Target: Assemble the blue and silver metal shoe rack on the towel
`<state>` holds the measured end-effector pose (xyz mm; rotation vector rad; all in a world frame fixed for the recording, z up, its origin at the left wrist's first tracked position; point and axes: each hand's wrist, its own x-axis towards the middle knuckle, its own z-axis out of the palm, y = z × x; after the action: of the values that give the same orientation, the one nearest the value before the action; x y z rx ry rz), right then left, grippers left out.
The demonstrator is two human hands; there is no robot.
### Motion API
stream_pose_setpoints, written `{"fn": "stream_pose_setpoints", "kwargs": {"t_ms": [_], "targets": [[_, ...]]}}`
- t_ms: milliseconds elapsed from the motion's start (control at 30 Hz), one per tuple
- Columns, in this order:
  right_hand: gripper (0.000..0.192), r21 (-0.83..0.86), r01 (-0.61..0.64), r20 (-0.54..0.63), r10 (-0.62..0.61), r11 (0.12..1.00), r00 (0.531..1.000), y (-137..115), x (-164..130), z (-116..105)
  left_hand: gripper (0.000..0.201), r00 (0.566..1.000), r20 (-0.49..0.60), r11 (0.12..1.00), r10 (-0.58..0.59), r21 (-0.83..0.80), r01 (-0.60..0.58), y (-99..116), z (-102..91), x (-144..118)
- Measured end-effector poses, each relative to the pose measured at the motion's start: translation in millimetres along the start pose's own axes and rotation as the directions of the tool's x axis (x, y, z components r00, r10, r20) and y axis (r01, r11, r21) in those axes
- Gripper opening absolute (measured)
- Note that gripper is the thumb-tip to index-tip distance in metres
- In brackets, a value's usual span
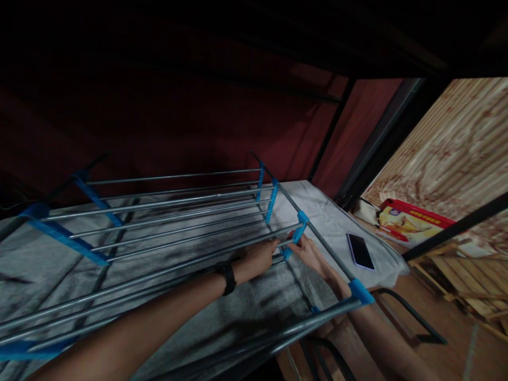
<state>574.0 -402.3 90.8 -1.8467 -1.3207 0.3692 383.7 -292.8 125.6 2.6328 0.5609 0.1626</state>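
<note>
Fingers of left hand (260,257) closed round rack rail (178,264); right hand (311,253) pinches blue connector (298,228) on drying rack (166,211), bed at 12 o'clock. Best keep rail square to socket, push straight.

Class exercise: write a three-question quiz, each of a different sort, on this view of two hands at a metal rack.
1. True or false: the left hand grips a grey metal rod of the blue-jointed rack.
2. What lies on the grey cloth right of the rack? A) black phone B) cup C) book
3. What does the right hand touch?

Key: 1 true; 2 A; 3 the blue plastic connector.
</note>
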Motion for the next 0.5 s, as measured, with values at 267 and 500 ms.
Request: {"fn": "stream_pose_setpoints", "kwargs": {"t_ms": [267,500], "targets": [[0.024,-0.009,0.007,-0.008,-0.007,1.0,1.0,-2,2,-3,0.034,1.0,-0.012,1.0,0.02,0.0,-0.02,5,-9.9,-3],[0.029,-0.041,0.017,0.041,-0.015,0.999,0.999,2,3,-4,0.035,1.0,0.024,0.999,0.017,-0.039,-0.016,14,-22.5,-5]]}}
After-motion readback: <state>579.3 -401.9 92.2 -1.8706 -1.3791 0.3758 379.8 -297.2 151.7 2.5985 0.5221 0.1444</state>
